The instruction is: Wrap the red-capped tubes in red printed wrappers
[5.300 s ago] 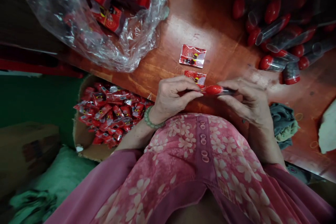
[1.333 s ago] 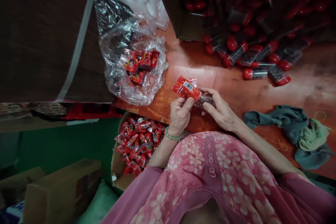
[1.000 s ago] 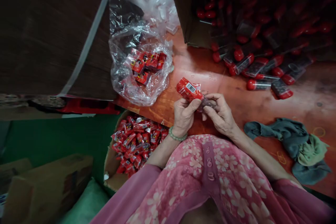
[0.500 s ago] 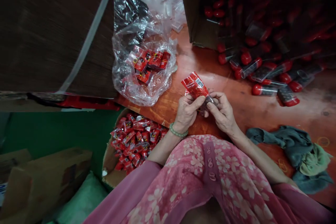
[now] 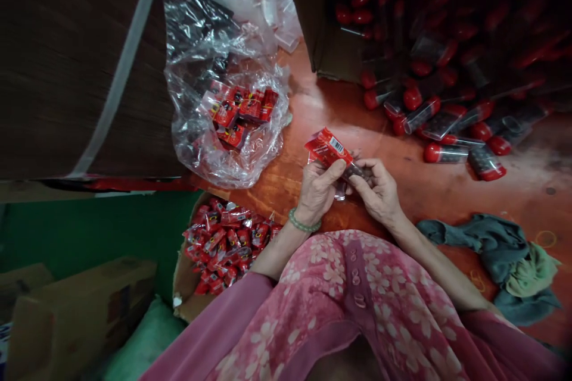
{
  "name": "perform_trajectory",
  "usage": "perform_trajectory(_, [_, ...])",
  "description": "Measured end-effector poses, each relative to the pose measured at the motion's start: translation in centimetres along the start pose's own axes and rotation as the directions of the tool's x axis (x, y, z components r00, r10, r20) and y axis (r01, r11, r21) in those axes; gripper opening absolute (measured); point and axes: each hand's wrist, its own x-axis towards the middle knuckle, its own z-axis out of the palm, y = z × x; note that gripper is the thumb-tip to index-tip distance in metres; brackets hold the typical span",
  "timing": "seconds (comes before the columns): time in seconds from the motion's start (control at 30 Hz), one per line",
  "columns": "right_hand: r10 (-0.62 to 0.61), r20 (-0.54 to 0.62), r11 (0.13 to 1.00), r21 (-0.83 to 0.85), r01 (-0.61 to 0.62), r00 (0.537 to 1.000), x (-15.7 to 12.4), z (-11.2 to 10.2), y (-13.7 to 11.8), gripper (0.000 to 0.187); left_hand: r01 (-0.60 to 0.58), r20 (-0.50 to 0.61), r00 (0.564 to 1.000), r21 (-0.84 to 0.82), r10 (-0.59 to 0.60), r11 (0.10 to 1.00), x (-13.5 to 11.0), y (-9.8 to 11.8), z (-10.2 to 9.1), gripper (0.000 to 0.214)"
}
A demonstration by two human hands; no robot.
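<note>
Head view: the red sachet [image 5: 328,147] sits pinched in the left hand [image 5: 316,190], just above the near edge of the red-brown table [image 5: 447,190], with its barcode side up. The right hand [image 5: 379,190] grips a small clear tube [image 5: 355,171] whose end goes into the sachet's open mouth; how far in is hard to tell, since fingers cover the join. Half a second ago the sachet stood more upright; it now lies flatter, tilted toward the table's far left. Five seconds ago the hands held a red-capped tube with two sachets lying flat on the table beside them.

Left of the hands, at the table's left edge, a crumpled clear plastic bag [image 5: 214,131] holds bundled red packets [image 5: 239,110]. Below that edge an open cardboard box [image 5: 183,286] is heaped with filled sachets [image 5: 223,241]. Toward the far right corner lies a pile of red-capped tubes [image 5: 442,125], some spilling from a dark carton [image 5: 326,41]. Grey-green rags [image 5: 504,256] lie near the right edge.
</note>
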Motion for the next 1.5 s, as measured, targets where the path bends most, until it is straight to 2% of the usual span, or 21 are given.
perform_trajectory(0.13, [0.078,0.024,0.996,0.051,-0.079,0.997,0.2,-0.2,-0.2,0.037,0.041,0.016,0.999,0.042,-0.042,0.998,0.2,-0.3,0.2,0.047])
perform_trajectory(0.23, [0.09,-0.016,0.996,0.031,-0.089,0.996,0.3,-0.1,-0.5,0.04,0.028,0.01,1.0,0.061,-0.029,0.998,0.2,-0.2,0.2,0.045])
perform_trajectory(0.37, [0.052,-0.047,0.997,-0.058,-0.055,0.998,0.1,0.1,-0.3,0.037,-0.068,-0.041,0.997,-0.017,0.067,0.998,0.4,0.3,0.1,0.05])
perform_trajectory(0.43, [0.013,-0.048,0.994,-0.107,-0.018,0.999,-0.1,0.2,0.1,0.03,-0.113,-0.065,0.992,-0.019,0.112,0.993,0.5,0.4,0.0,0.046])
perform_trajectory(0.57, [-0.087,-0.08,0.971,-0.228,0.067,0.993,-0.4,0.0,0.6,0.02,-0.149,-0.022,0.989,0.011,0.149,0.989,0.8,0.6,-0.2,0.035])
perform_trajectory(0.63, [-0.039,-0.081,0.983,-0.183,0.023,0.996,-0.3,-0.1,0.5,0.025,-0.118,0.027,0.993,0.019,0.118,0.993,0.9,0.7,-0.2,0.035])
perform_trajectory(0.7, [0.066,-0.059,0.996,-0.062,-0.07,0.996,-0.2,-0.2,0.2,0.033,-0.058,0.057,0.997,0.04,0.056,0.998,0.9,1.0,-0.1,0.039])
perform_trajectory(0.77, [0.147,-0.027,0.988,0.054,-0.145,0.989,0.1,-0.3,-0.1,0.039,-0.004,0.054,0.999,0.049,0.001,0.999,0.9,1.2,0.1,0.045])
perform_trajectory(0.87, [0.179,-0.003,0.977,0.12,-0.178,0.984,0.4,-0.2,-0.3,0.04,0.014,0.025,1.0,0.033,-0.014,0.999,0.8,1.3,0.6,0.047])
perform_trajectory(0.93, [0.152,-0.026,0.986,0.065,-0.15,0.988,0.2,-0.1,-0.1,0.037,-0.004,0.008,1.0,0.032,0.004,0.999,0.7,1.0,0.9,0.048])
perform_trajectory(1.1, [-0.002,-0.182,0.981,-0.192,-0.033,0.983,-0.5,-0.1,0.6,0.026,-0.069,-0.049,0.996,0.046,0.071,0.997,1.0,0.1,1.5,0.053])
perform_trajectory(1.17, [0.032,-0.175,0.989,-0.139,-0.057,0.984,-0.5,-0.3,0.7,0.03,-0.043,-0.04,0.998,0.059,0.046,0.997,1.2,-0.1,1.5,0.047])
perform_trajectory(1.3, [0.15,-0.025,0.982,0.118,-0.146,0.988,0.2,-0.8,0.6,0.04,0.064,0.028,0.997,0.082,-0.067,0.995,1.5,-0.2,1.6,0.045])
perform_trajectory(1.4, [0.175,-0.007,0.954,0.248,-0.168,0.985,0.6,-1.0,0.7,0.041,0.029,0.045,0.998,0.095,-0.034,0.995,1.3,-0.2,1.8,0.042])
perform_trajectory(1.5, [0.19,-0.035,0.953,0.248,-0.175,0.981,0.7,-1.1,0.6,0.044,-0.031,0.062,0.998,0.097,0.025,0.995,1.0,-0.3,1.8,0.037])
